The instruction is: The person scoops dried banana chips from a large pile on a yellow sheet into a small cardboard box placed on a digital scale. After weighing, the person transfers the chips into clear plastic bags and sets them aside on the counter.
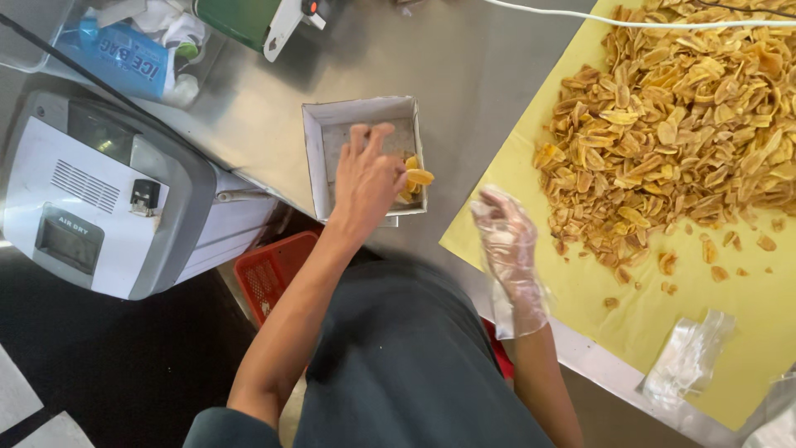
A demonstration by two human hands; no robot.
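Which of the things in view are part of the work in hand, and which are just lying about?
In use: bare left hand over the small white cardboard tray; clear-gloved right hand; heap of golden fried chips on the yellow paper sheet.

Lying about: grey-and-white machine, red plastic basket, clear plastic bag, blue ice pack.

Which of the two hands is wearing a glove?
The right hand, in a clear plastic glove, hovering at the yellow sheet's edge. The bare left hand reaches into the white box.
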